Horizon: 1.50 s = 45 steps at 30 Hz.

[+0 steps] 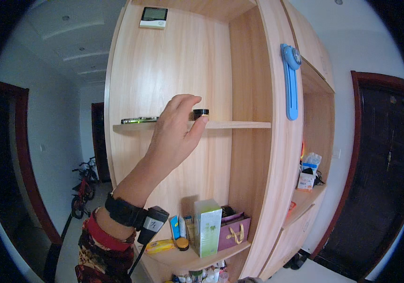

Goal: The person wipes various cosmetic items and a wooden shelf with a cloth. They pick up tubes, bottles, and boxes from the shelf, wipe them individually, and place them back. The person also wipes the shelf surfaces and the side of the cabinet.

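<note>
My left hand (177,122) reaches up from the lower left to the middle shelf (237,125) of a light wooden cabinet. Its thumb and fingers are apart, with a gap above the lid. Between them is a small dark jar with a black lid (200,112), on or just over the shelf; the thumb overlaps its lower part, and whether it touches cannot be told. A flat, green-edged object (138,120) lies on the shelf left of the hand, partly hidden by it. My right hand is out of view.
The lower shelf holds a green and white box (209,228), a purple gift bag (235,233), a yellow-lidded jar (182,243) and tubes. A blue wall-mounted device (290,81) is on the cabinet's upright panel. A digital display (154,17) hangs above.
</note>
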Each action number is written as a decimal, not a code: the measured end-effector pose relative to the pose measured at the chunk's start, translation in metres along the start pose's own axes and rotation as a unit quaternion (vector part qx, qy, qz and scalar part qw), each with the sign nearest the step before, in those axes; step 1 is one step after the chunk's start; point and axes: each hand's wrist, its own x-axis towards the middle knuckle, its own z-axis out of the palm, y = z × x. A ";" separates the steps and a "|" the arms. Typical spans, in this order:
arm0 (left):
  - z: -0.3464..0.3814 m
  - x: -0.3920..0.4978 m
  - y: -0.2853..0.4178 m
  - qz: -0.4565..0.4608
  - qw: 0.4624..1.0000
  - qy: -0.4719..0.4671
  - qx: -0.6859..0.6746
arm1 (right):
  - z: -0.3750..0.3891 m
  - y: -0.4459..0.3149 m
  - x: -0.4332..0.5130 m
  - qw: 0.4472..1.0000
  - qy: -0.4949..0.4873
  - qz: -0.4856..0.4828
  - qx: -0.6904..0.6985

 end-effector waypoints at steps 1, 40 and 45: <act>0.009 0.009 0.001 -0.017 1.000 -0.018 0.002 | -0.007 0.005 0.006 0.990 0.031 -0.094 -0.099; 0.149 0.100 -0.056 -0.353 0.734 -0.495 0.304 | -0.127 0.182 0.136 0.960 -0.013 -0.272 0.065; 0.147 0.101 -0.049 -0.327 0.811 -0.410 0.260 | -0.100 0.195 0.122 0.973 -0.066 -0.140 0.171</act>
